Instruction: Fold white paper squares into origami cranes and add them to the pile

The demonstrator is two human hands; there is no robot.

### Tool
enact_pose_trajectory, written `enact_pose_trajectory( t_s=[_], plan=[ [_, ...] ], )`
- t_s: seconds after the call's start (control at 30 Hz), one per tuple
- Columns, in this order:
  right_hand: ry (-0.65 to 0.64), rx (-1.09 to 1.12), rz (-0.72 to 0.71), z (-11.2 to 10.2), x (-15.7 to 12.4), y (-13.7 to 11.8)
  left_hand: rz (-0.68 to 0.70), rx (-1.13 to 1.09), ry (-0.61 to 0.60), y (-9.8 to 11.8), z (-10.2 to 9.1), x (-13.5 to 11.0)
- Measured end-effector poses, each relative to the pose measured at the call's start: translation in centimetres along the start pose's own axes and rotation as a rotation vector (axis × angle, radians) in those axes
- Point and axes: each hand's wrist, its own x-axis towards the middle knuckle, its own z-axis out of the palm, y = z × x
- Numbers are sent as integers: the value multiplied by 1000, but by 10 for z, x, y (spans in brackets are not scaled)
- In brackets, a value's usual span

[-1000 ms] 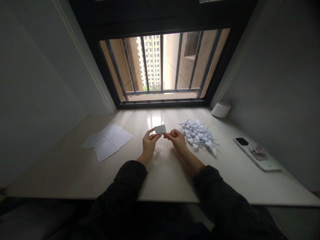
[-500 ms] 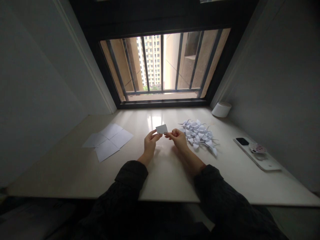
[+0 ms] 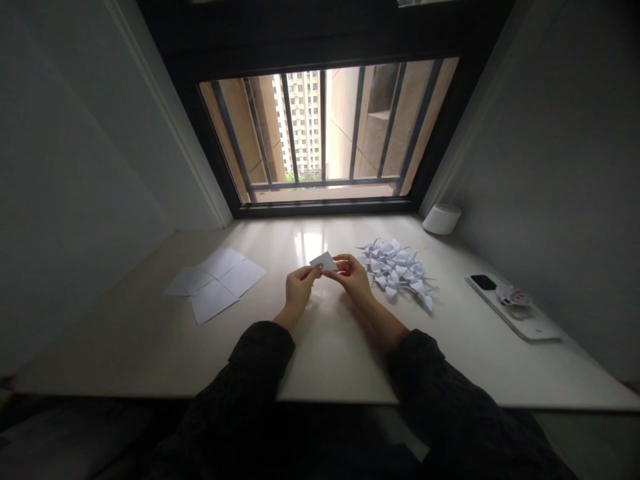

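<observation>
Between my hands, above the pale sill, is a small piece of folded white paper (image 3: 325, 261). My left hand (image 3: 299, 287) pinches its left lower edge with thumb and fingers. Its right side is gripped by my right hand (image 3: 354, 275), thumb below and fingers behind. The fold lines are too small to make out. Just right of my right hand lies a heap of folded white paper cranes (image 3: 397, 267), their thin points sticking out. Several flat white paper sheets (image 3: 220, 280) lie to the left, edges touching or overlapping.
A pale glossy window sill (image 3: 320, 360) carries everything. On the right lies a white phone (image 3: 530, 323) with a ring-like grip on its back. A white cylinder (image 3: 442, 219) stands in the far right corner. Behind is a barred window with a dark frame (image 3: 325, 209).
The folded paper has tilted and turned between my fingers. My right hand has moved slightly left, its fingers now spread behind the paper's right side. My left hand has barely shifted.
</observation>
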Motion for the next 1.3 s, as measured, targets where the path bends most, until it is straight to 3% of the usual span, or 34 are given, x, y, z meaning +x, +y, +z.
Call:
enact_pose_trajectory(
  t_s=[0.27,0.63,0.8,0.93,1.1,1.3],
  plan=[
    [41,86,82,1,1,1,86,56,23,-1,-2,2],
    [-65,144,82,-2,2,7,73,81,51,-7,-6,8],
    [-136,-59,-1,-2,-1,6,108,177,13,-11,-12,12],
    [-81,-267,-120,-1,-5,2,206,402,54,-10,-16,11],
    [-74,-296,-187,-1,-6,1,360,620,-34,-4,-16,7],
    [-169,-254,-175,-1,-6,3,291,391,-56,2,-14,7]
  ],
)
